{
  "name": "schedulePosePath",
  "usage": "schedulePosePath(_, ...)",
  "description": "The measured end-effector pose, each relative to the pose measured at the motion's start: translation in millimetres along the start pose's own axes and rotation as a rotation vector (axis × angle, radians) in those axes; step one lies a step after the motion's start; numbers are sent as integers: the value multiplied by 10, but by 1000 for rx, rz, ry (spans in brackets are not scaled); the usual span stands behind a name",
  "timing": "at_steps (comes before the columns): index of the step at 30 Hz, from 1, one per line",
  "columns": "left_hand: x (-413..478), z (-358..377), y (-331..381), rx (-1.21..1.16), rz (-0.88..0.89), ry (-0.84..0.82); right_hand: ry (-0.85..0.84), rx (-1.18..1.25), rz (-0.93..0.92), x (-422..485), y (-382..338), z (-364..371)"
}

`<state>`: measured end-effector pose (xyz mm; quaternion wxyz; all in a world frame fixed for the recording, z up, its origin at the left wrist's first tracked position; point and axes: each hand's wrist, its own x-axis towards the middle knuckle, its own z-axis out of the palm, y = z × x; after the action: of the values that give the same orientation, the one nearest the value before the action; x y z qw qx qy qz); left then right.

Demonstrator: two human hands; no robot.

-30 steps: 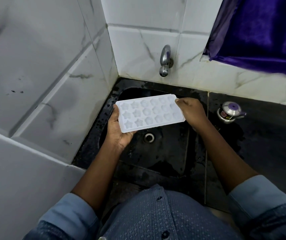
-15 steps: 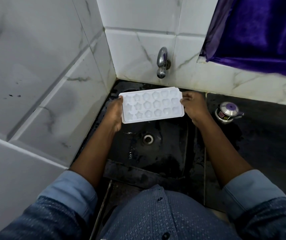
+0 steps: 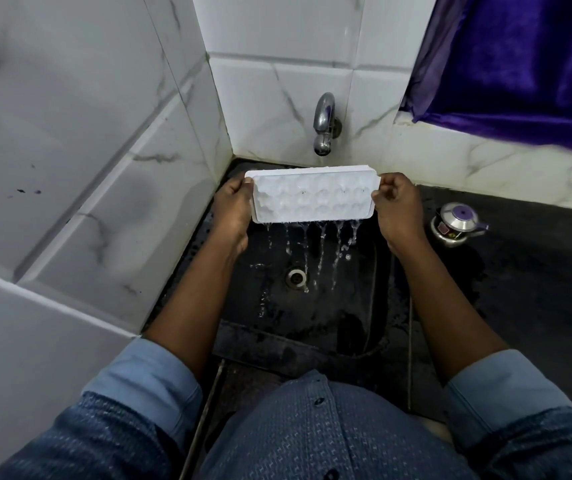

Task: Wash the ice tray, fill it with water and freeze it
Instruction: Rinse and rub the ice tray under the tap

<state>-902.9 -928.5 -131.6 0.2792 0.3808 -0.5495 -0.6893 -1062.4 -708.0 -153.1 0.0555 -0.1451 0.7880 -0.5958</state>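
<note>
Head | both hands (image 3: pixel 232 206) (image 3: pixel 398 206) gripping tilted ice tray (image 3: pixel 312 199) | dripping into black sink (image 3: pixel 312 320) | marble-tiled corner

Ice tray (image 3: pixel 313 195) sits between left hand (image 3: pixel 234 206) and right hand (image 3: pixel 398 206), one at each short end, above sink (image 3: pixel 353 306). Tap (image 3: pixel 324 124) on wall behind tray. Drain (image 3: pixel 296 278) below tray. Small lidded pot (image 3: pixel 456 223) on counter, right of right hand.

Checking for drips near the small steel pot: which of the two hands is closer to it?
The right hand, gripping the ice tray's right end; the steel pot sits just beyond it.
</note>
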Motion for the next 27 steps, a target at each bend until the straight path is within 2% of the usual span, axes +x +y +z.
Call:
schedulePosePath(11, -137, -58, 242, -336, 117, -118, 76, 91, -222, -167, -324, -43)
schedulePosePath(27, -176, -99, 382, -488, 225, -141, 86, 172, -407, -373, -480, -140)
